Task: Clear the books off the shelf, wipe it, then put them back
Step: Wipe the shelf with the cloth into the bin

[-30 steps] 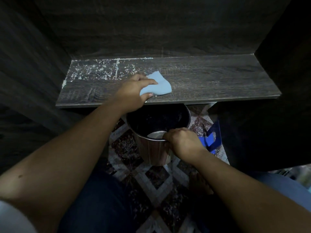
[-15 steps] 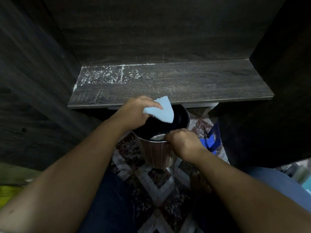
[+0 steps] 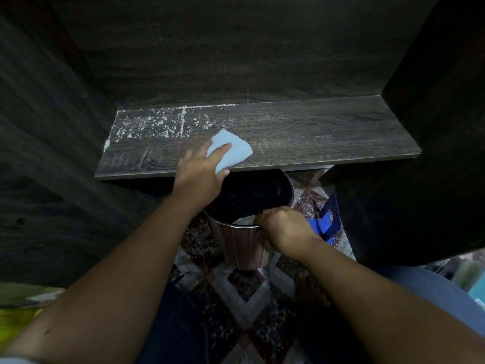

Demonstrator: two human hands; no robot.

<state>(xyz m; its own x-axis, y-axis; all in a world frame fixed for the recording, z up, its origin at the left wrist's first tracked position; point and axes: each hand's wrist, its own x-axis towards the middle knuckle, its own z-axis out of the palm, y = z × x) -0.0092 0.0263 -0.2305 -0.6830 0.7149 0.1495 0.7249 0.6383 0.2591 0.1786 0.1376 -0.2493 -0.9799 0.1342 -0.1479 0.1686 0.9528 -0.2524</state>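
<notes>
Step in hand: wiping. Shelf [image 3: 328,135] stands bare, no books in view.

Left hand [image 3: 199,174] lies on a light blue cloth [image 3: 233,148] at the shelf's front edge, left of centre. Its fingers [image 3: 221,151] are stretched flat, pressing the cloth down.

Right hand [image 3: 283,227] grips the near rim of a metal bin [image 3: 244,245], fingers curled over it. The bin mouth sits just below the shelf edge.

White dust [image 3: 157,124] covers the rear left of the shelf; the right half looks cleaner.

Next move, as judged: carry the cloth back and left into the dust, then draw it forward over the edge so the debris drops into the bin.
</notes>
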